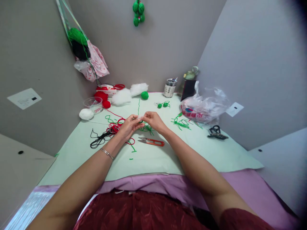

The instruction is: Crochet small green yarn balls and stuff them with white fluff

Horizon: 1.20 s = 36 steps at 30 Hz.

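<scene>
My left hand (130,126) and my right hand (153,121) meet fingertip to fingertip over the middle of the table. Both pinch something small, partly hidden by the fingers; a bit of green shows there. A green yarn strand (138,107) runs from the fingertips back toward a green ball (144,95). Under and beside my left hand lie tangled red yarn (114,128) and black cords (100,139). Orange-handled thread snips (153,142) rest in front of my hands. Loose green yarn (147,127) lies just beneath my right hand.
White stuffing (121,97), a clear tub (94,105) and a white ball (86,114) stand at the back left. At the right are green scraps (181,123), a plastic bag (203,107) and a black clip (217,132). A pen can (169,88) stands behind.
</scene>
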Each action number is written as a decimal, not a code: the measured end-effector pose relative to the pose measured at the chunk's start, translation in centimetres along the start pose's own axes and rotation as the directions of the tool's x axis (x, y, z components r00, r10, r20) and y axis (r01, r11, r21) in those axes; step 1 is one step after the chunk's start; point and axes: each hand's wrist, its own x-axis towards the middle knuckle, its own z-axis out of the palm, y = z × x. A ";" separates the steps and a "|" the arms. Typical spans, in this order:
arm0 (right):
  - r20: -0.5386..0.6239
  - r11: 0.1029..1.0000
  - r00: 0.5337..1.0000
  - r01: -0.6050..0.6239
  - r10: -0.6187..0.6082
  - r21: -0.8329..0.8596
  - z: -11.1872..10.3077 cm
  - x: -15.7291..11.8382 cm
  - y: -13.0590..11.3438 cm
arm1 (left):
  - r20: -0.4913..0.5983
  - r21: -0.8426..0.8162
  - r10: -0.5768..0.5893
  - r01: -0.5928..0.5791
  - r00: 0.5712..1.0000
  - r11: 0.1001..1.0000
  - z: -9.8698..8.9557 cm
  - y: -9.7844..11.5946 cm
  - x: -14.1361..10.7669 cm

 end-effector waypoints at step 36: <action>0.055 0.933 0.989 0.148 -0.137 -0.327 0.7 -2.4 -2.0 | -0.081 0.198 0.219 -0.200 0.972 0.960 -0.6 -0.4 0.4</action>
